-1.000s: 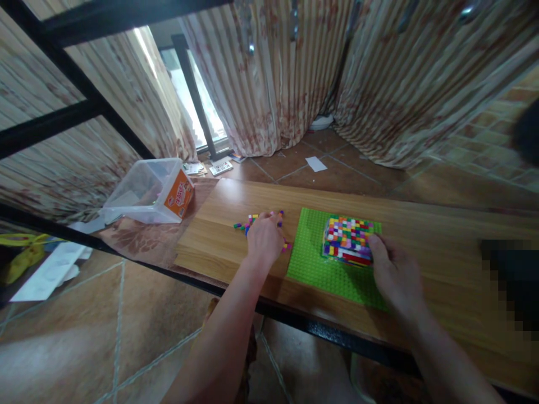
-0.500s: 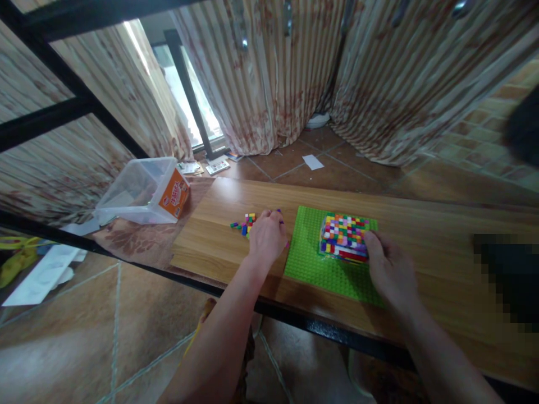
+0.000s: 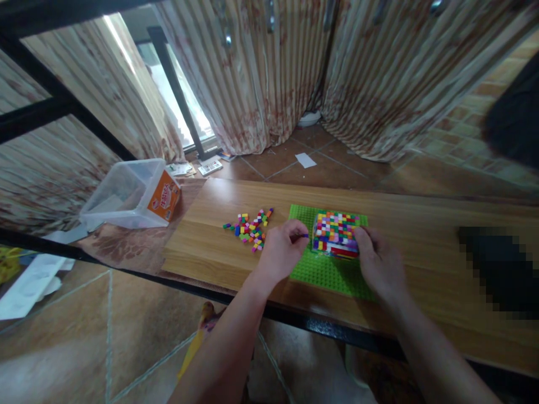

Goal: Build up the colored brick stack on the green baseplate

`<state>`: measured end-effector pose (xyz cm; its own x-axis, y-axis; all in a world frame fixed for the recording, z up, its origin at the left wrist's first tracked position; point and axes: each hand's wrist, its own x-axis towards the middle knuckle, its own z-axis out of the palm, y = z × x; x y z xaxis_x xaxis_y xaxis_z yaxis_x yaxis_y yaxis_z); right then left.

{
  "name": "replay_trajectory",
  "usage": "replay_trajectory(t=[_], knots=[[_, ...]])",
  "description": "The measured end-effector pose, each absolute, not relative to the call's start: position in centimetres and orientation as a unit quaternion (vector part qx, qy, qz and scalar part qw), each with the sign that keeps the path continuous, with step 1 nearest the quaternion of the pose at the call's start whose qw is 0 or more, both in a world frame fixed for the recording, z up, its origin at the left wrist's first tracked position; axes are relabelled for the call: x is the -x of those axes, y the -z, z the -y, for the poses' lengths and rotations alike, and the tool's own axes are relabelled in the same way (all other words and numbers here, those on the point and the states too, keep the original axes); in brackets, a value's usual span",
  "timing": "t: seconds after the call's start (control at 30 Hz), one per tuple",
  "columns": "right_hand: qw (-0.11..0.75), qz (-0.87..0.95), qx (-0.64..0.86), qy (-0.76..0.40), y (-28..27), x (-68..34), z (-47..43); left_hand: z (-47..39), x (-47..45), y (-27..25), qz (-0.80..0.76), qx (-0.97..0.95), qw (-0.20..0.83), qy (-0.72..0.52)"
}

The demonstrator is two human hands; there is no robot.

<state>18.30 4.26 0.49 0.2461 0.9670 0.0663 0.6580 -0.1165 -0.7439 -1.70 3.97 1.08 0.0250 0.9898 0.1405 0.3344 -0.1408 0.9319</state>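
Observation:
Over the left part of the green baseplate (image 3: 311,275), my left hand (image 3: 282,247) pinches a small purple building brick (image 3: 305,235) between thumb and fingertips. My right hand (image 3: 381,261) grips the right side of a block built of many colourful bricks (image 3: 337,229), its thumb at the near right corner. The block is over the baseplate; whether it rests on the studs I cannot tell. To the left of my left hand, a pile of loose bricks (image 3: 248,229) in mixed colours lies on the wooden tabletop (image 3: 202,241).
A clear plastic box (image 3: 126,191) with an orange label stands beyond the table's left end. A dark pixelated shape (image 3: 501,269) is at the right of the table. Curtains (image 3: 252,84) hang behind, and a white paper (image 3: 305,160) lies on the tiled floor.
My left hand has moved right from the loose bricks to beside the built block, carrying a purple brick. The pile is now uncovered. My right hand still holds the block.

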Motion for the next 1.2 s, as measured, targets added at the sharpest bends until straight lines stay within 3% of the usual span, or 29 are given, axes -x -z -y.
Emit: replay_trajectory(t=[1.2], knots=[[0.344,0.562,0.716,-0.231,-1.0,-18.0,-4.2,-4.0,-0.1,-0.9,-0.531,-0.558,0.420,-0.480]])
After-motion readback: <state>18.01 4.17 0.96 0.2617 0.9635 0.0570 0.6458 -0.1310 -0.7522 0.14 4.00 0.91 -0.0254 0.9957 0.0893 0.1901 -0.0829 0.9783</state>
